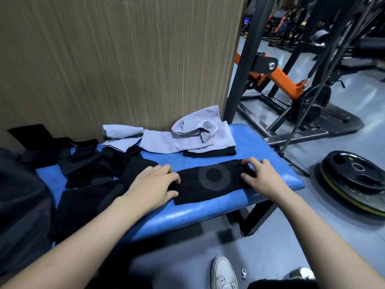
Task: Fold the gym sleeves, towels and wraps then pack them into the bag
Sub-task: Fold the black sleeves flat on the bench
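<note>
Left hand (155, 184) and right hand (261, 174) press flat — seemingly ungripping — on black sleeve (210, 182) (blue bench (270, 151))

Two hands, left (154, 184) and right (261, 174), rest on one black sleeve (212, 184) with a grey ring, near the bench's (187, 215) front edge. Along the back edge lie about three pale grey cloths (183, 136). The black wraps (100, 163) at the left end overlap too much to count.

matt black cloth sleeve (210, 182), glossy blue bench (260, 138)
</note>
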The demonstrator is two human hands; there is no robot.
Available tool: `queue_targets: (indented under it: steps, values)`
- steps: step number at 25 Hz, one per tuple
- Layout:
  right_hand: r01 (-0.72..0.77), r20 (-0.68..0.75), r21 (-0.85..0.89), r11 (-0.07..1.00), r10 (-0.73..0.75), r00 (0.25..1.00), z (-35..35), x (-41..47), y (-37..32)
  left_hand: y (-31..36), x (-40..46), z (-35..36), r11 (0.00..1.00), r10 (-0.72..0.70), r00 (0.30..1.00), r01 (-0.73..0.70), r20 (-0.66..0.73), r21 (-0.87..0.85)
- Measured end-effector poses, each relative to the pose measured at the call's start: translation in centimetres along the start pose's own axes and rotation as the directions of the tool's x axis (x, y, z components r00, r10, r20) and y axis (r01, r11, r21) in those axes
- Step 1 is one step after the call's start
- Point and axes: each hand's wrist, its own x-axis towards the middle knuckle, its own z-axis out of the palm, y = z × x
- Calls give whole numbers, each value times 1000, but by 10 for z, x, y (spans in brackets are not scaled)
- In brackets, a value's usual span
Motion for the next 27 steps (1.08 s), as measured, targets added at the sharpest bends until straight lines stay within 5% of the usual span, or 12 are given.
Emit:
queue_targets:
  steps: [10,19,27]
  values:
    - [-84,-106,281,956,118,987,-7,-2,-13,-4,-3,1,999,-42,999,42,-6,-4]
    - [-68,167,95,993,52,985,-18,-6,-8,-1,-3,4,995,-102,995,102,1,-8]
    - [-189,41,-64,980,191,981,0,-15,-20,0,0,4,994,-55,997,59,55,-90]
